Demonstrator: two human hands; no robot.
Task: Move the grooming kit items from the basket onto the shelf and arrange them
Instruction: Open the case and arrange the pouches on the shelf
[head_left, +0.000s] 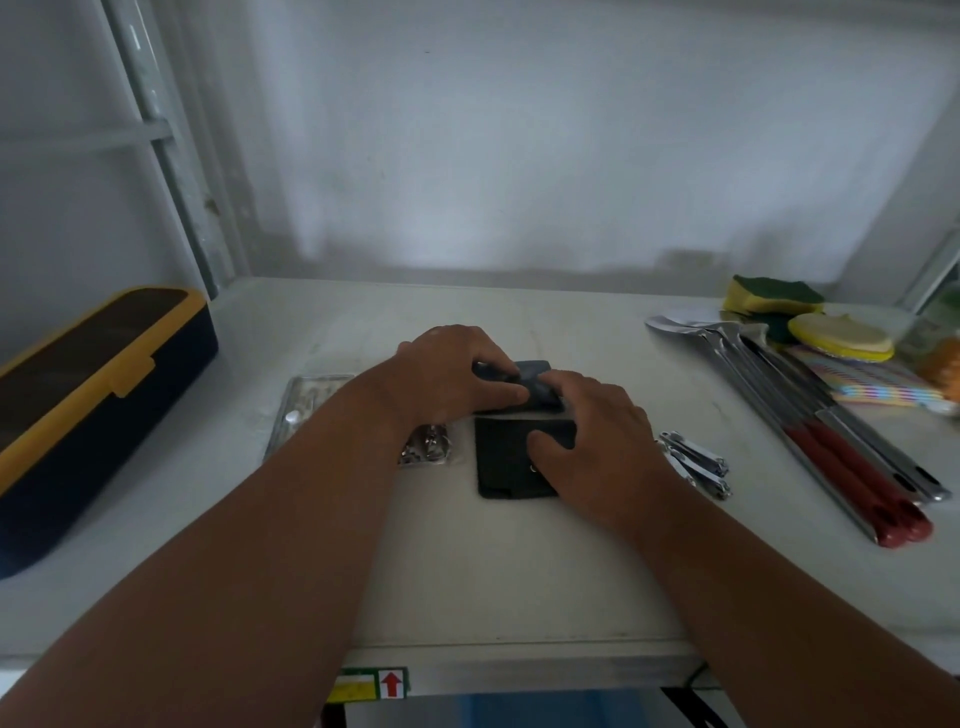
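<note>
Two dark grooming kit cases lie in the middle of the white shelf (519, 582). The far case (535, 387) is pinched between my left hand (452, 376) and the fingers of my right hand (597, 436). The near black case (506, 465) lies flat, with my right thumb resting on it. Several silver nail clippers (698, 465) lie just right of my right hand. A clear packet with metal tools (306, 405) and a small packet of clippers (428, 452) sit left of the cases, partly under my left forearm. The basket is out of sight.
A long dark box with a yellow lid (83, 410) stands at the left. At the right lie metal tongs and red-handled utensils (831, 441), sponges (774, 299), a round yellow pad (841, 338) and a patterned cloth. The shelf's front edge carries a red-arrow label (390, 683).
</note>
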